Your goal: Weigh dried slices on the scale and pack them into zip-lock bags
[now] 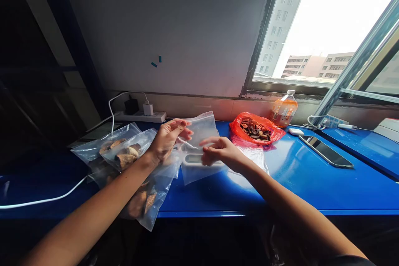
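My left hand (170,139) is closed on the edge of a clear zip bag (204,126), thumb against fingers. The bag hangs slanted over the middle of the desk, and nothing shows inside it. My right hand (222,151) is at the bag's right side, fingers bent and smeared by motion; whether it touches the plastic I cannot tell. Below the hands a pale device with a small grey display, which looks like a scale (193,159), shows through the plastic. Left of them lie several filled zip bags (127,156) holding brown, bark-like curved pieces, partly hidden by my left forearm.
A red plastic bag (233,126) of dark dried slices stands at the back right, beside an orange drink bottle (283,110). A phone (326,151) and a white case (295,131) lie on the blue desk (299,183). At the back left is a power strip (158,116) with a white cable.
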`<state>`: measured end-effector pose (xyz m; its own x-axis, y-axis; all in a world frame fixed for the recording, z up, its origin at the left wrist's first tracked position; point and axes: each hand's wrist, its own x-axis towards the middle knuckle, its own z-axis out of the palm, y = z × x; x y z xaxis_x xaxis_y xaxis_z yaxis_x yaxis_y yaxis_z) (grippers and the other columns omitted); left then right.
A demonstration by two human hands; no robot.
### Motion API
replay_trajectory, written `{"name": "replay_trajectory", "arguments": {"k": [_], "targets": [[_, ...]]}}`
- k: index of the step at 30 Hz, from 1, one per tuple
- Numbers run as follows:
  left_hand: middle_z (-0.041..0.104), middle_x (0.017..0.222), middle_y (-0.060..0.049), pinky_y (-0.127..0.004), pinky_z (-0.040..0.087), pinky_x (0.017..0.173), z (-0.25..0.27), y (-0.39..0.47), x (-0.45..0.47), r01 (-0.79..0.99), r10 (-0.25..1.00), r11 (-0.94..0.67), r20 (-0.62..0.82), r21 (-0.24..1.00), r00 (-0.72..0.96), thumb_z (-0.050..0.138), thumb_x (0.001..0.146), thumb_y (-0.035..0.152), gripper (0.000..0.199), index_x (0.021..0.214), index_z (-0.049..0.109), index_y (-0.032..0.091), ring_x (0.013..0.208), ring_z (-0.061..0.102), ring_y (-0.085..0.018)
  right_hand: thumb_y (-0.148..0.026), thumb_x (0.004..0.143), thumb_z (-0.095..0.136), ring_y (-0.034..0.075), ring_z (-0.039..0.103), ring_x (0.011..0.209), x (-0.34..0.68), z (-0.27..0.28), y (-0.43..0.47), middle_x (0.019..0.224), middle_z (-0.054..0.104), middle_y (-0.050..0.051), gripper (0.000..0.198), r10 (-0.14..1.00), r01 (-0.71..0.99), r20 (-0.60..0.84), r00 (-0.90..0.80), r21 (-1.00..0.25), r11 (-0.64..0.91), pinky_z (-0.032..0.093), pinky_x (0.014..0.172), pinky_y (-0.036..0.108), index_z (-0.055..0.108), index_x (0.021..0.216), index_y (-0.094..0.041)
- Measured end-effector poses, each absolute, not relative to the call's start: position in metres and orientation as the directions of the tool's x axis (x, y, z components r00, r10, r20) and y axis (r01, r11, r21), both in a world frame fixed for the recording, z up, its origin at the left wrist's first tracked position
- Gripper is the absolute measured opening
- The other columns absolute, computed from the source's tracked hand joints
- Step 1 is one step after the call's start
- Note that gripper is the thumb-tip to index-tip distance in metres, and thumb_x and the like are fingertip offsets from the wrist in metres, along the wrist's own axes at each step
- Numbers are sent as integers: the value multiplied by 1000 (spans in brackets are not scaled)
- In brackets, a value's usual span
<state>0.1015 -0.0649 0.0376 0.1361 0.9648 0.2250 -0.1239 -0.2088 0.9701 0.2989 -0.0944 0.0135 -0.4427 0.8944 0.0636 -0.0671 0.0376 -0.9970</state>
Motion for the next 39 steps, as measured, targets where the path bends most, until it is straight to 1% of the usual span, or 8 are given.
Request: {"name": "replay_trajectory", "arguments": {"k": [7, 17, 19, 22, 24, 26, 29, 39], "targets": [[71, 73, 0, -26, 45, 59, 36, -64, 100, -95, 962, -226, 238, 969, 133, 74, 74, 43, 27, 86, 69, 20, 64, 62, -14, -52, 68, 74, 17, 66, 59, 302, 15, -91, 63, 69, 3, 42, 906, -16, 67, -418, -998, 67, 50, 59, 29, 66, 90, -17], [61, 67, 1, -23, 43, 57, 31, -76, 110, 156, 858, -436, 357, 886, 370, 63, 82, 38, 22, 79, 67, 16, 58, 53, -10, -42, 77, 66, 17, 62, 70, 317, 23, -83, 77, 66, 4, 32, 913, 83, 355, -200, -923, 377, 47, 64, 30, 58, 94, -16], [63, 67, 0, -23, 43, 56, 30, -78, 112, 273, 841, -493, 372, 826, 393, 61, 83, 38, 24, 80, 68, 15, 58, 55, -11, -31, 77, 65, 19, 62, 84, 318, 24, -85, 90, 66, 5, 33, 859, 275, 481, -172, -815, 511, 48, 76, 35, 53, 105, -18], [68, 72, -2, -23, 43, 56, 28, -81, 113, 379, 744, -654, 463, 655, 483, 60, 85, 37, 23, 84, 70, 15, 63, 59, -13, -16, 76, 60, 23, 57, 100, 316, 29, -95, 102, 66, 6, 38, 710, 565, 609, -354, -465, 681, 42, 90, 41, 51, 113, -20], [69, 73, -3, -22, 43, 58, 26, -81, 112, 390, 638, -767, 543, 509, 546, 60, 87, 35, 23, 84, 71, 16, 64, 59, -13, -11, 78, 56, 23, 57, 101, 312, 32, -102, 103, 67, 6, 38, 649, 627, 594, -475, -289, 723, 40, 90, 42, 51, 114, -21], [67, 70, -2, -22, 42, 58, 25, -81, 111, 389, 545, -839, 604, 381, 582, 58, 88, 33, 22, 82, 70, 15, 61, 56, -11, -9, 79, 53, 22, 57, 100, 307, 32, -107, 105, 67, 7, 39, 622, 638, 592, -513, -222, 737, 39, 90, 41, 49, 117, -20], [66, 69, -1, -22, 41, 59, 23, -80, 109, 386, 472, -878, 642, 282, 604, 57, 90, 28, 19, 84, 70, 15, 61, 56, -11, -9, 80, 52, 21, 58, 97, 302, 30, -108, 101, 67, 7, 41, 620, 639, 617, -485, -234, 733, 39, 88, 38, 46, 120, -18], [72, 75, -1, -26, 46, 67, 28, -81, 111, 380, 431, -896, 666, 232, 610, 59, 86, 17, 13, 80, 71, 17, 69, 60, -14, -10, 80, 55, 20, 60, 91, 315, 37, -104, 90, 69, 3, 26, 727, 675, 550, -411, -352, 648, 36, 89, 41, 48, 103, -21]]}}
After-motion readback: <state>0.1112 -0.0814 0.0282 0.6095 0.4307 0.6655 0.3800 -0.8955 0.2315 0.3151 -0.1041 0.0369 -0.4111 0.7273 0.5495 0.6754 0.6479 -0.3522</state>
